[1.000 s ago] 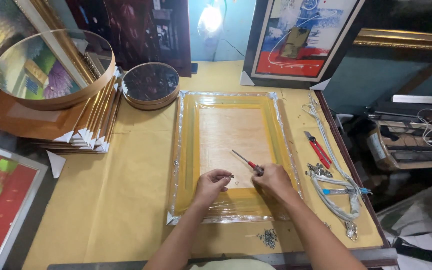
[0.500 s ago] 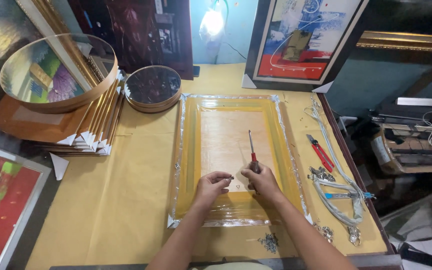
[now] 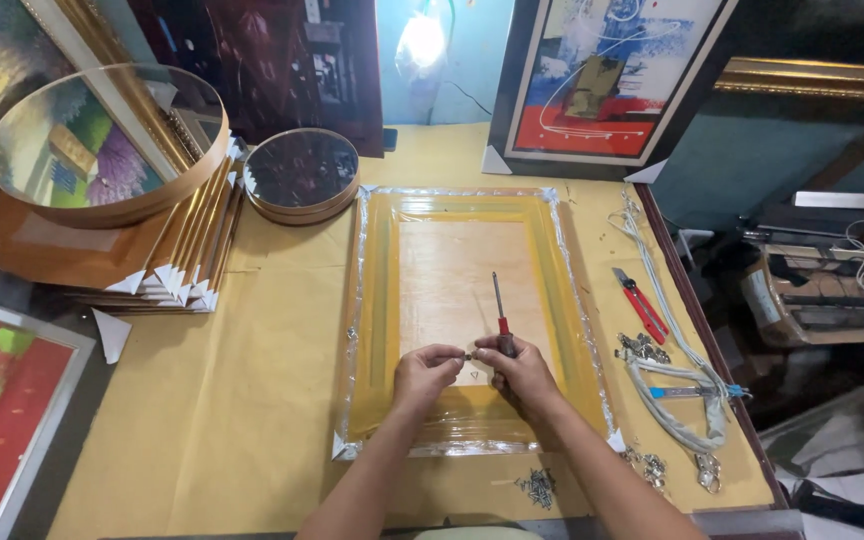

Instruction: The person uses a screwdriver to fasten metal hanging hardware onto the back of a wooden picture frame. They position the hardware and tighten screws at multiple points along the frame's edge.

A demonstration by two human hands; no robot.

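Both hands point(image 3: 472, 370) pinch small screw point(image 3: 469, 356) btwn fingertips, w/ screwdriver point(image 3: 500, 318).

A wrapped picture frame point(image 3: 472, 310) lies flat at the centre of the table point(image 3: 252, 400). Both hands meet over its lower part, the left hand point(image 3: 427, 368) just left of the right hand point(image 3: 514, 368), which holds a screwdriver point(image 3: 500, 315) pointing up the frame. Upper left stands a stack of frames point(image 3: 182, 260) with a round mirror point(image 3: 102, 145) on it; a smaller round mirror point(image 3: 300, 175) lies between stack and frame. Right of the frame lie a utility knife point(image 3: 639, 305) and coiled cord point(image 3: 672, 390). Loose screws point(image 3: 537, 487) lie at the lower edge.
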